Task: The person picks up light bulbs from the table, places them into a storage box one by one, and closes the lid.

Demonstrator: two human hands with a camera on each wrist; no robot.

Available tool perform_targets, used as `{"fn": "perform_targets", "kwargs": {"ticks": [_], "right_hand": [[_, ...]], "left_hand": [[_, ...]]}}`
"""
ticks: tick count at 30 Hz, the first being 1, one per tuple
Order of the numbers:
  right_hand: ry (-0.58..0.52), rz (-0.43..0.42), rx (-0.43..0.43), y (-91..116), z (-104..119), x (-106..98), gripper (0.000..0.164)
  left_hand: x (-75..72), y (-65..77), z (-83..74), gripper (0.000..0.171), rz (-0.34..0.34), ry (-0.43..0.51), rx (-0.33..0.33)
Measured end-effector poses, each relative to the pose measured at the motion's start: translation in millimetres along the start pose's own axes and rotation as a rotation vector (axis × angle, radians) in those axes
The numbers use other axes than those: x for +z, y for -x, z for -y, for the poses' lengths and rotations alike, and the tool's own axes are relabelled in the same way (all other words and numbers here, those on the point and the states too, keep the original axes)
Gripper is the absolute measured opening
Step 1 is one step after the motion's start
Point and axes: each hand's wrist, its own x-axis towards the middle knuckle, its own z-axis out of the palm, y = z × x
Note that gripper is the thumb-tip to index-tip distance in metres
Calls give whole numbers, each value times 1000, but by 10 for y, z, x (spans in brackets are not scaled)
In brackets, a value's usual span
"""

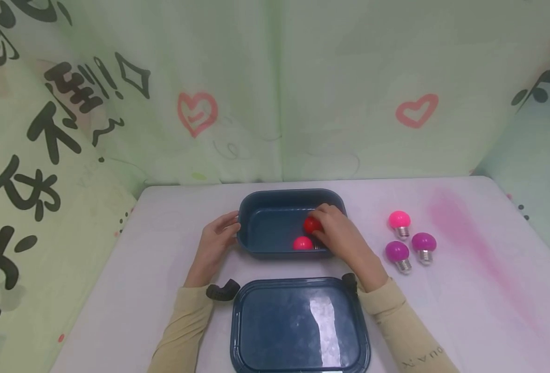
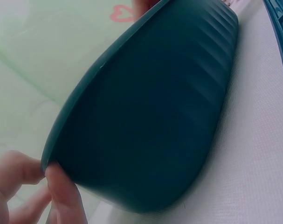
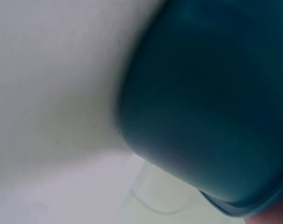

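A dark blue rectangular container stands on the table, its inside facing up. My left hand is at its left end, and in the left wrist view the thumb and a finger pinch the rim. Over the right part of the container, my right hand reaches in and holds a red light bulb by its round part. Another red bulb lies on the container floor beside it. In the right wrist view the container's outer wall hides nearly all of the right hand.
Right of the container lie a pink bulb and two purple bulbs, with silver screw bases. A dark blue lid rests flat in front, between the forearms. Behind the white table hangs a pale green curtain.
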Motion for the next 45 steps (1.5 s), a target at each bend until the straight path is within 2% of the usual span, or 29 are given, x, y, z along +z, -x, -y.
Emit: {"fn": "perform_targets", "kwargs": {"ticks": [19, 29, 45], "right_hand": [[-11, 12, 34, 119, -2, -212, 44], [3, 8, 54, 259, -41, -305, 46], [-3, -10, 79, 466, -158, -486, 48]], "left_hand": [[-6, 10, -15, 39, -9, 1, 18], [-2, -16, 23, 40, -15, -4, -10], [27, -11, -19, 41, -13, 6, -8]]}}
